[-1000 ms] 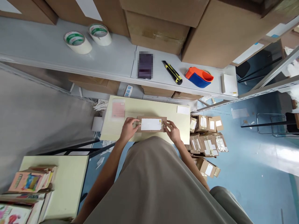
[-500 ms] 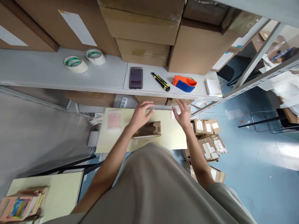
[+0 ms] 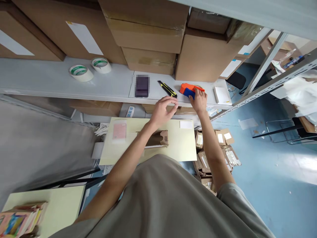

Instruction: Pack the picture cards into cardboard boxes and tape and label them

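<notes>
Toward the right front corner of the shelf (image 3: 111, 86), an orange-and-blue tape dispenser (image 3: 185, 89) lies roughly along the front edge, its right end clasped in the nearer right hand's (image 3: 200, 101) grip, the left hand (image 3: 161, 112) empty, fingertips apart.

The tape dispenser (image 3: 186, 88) is of smooth plastic with a slight sheen. Left of the dispenser, the cutter (image 3: 168, 89) has a plastic body, and farther left sit tape rolls (image 3: 105, 67) with smooth sides. The shelf (image 3: 114, 82) under the dispenser looks smooth and painted. Behind the dispenser, the boxes (image 3: 198, 56) are matt cardboard. On the near side of it, the table (image 3: 182, 147) has a smooth top, the carton (image 3: 164, 138) is matt cardboard, and the shirt (image 3: 160, 198) is soft matt cloth.
</notes>
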Demonstrator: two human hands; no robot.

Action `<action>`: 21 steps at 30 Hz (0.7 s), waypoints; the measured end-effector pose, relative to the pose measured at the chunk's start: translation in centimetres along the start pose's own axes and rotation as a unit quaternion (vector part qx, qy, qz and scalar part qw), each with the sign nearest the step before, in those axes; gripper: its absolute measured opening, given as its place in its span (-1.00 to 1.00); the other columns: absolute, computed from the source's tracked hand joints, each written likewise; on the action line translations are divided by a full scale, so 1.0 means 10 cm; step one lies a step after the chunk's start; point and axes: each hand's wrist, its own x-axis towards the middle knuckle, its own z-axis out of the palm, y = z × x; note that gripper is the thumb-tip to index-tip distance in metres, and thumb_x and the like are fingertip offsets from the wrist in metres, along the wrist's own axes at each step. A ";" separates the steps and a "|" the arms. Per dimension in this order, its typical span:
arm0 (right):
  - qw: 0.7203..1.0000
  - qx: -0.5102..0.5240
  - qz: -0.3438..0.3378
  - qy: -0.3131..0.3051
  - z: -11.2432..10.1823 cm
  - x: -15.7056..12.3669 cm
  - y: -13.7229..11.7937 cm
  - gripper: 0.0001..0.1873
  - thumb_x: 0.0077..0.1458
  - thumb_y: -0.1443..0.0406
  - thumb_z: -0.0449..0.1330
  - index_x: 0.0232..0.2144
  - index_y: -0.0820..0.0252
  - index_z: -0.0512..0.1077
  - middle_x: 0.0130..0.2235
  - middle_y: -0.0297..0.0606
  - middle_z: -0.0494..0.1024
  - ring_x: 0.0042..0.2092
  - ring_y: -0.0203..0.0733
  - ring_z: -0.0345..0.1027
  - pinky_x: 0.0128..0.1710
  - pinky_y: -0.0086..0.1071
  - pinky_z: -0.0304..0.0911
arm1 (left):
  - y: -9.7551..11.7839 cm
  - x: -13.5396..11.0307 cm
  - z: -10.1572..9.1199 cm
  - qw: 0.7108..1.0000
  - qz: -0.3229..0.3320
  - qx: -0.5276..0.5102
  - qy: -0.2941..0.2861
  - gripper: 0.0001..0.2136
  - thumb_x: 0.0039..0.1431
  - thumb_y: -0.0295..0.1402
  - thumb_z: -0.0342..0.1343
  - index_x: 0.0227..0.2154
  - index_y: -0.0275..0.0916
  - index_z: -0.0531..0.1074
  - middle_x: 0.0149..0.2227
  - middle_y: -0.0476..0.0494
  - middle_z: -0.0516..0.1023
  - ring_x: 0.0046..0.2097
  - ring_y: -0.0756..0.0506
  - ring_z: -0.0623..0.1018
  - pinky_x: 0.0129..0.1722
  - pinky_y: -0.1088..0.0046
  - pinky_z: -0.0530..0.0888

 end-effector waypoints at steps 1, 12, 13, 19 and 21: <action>1.000 -0.004 0.003 0.000 0.02 0.01 0.00 -0.48 0.47 0.27 0.13 0.38 0.35 0.35 0.25 0.24 0.61 0.29 0.27 0.39 0.41 0.20 0.16 | 0.00 -0.03 0.00 1.000 -0.003 -0.005 0.000 -0.86 0.50 -0.28 0.21 -0.18 -0.15 0.64 0.05 -0.21 0.77 0.14 -0.21 0.73 0.30 0.11 0.59; 0.977 0.208 0.015 0.031 -0.03 -0.70 -0.28 -0.42 0.57 -0.15 0.00 0.32 0.10 0.26 0.20 0.12 0.57 0.13 0.21 0.56 0.20 0.13 0.47 | -0.12 -0.84 -0.20 0.989 -0.134 -0.051 0.022 -0.77 0.47 -0.13 0.24 -0.20 -0.15 0.65 -0.01 -0.22 0.79 0.08 -0.22 0.75 0.25 0.11 0.65; 0.964 0.263 0.012 0.029 -0.05 -0.87 -0.40 -0.39 0.56 -0.21 0.01 0.29 0.08 0.27 0.17 0.09 0.59 0.11 0.19 0.58 0.16 0.10 0.50 | -0.12 -0.95 -0.22 0.986 -0.151 -0.057 0.031 -0.75 0.48 -0.10 0.24 -0.20 -0.16 0.65 -0.03 -0.22 0.80 0.07 -0.22 0.75 0.23 0.13 0.66; 0.840 0.533 0.036 -0.098 -0.02 -1.76 -1.18 -0.39 0.40 -0.32 0.25 0.06 -0.01 0.31 -0.06 -0.16 0.70 -0.05 0.00 0.64 0.04 -0.10 0.58 | -0.09 -1.50 -0.29 0.965 -0.232 -0.114 0.053 -0.69 0.52 -0.06 0.17 -0.04 -0.17 0.68 0.01 -0.25 0.79 0.08 -0.21 0.77 0.19 0.16 0.71; 0.814 0.561 0.048 -0.143 0.00 -1.92 -1.35 -0.36 0.36 -0.34 0.28 0.05 -0.02 0.31 -0.07 -0.20 0.70 -0.06 -0.02 0.65 0.05 -0.11 0.59 | -0.08 -1.65 -0.31 0.956 -0.254 -0.134 0.061 -0.67 0.48 -0.02 0.23 -0.03 -0.17 0.67 0.00 -0.25 0.79 0.06 -0.22 0.78 0.18 0.16 0.73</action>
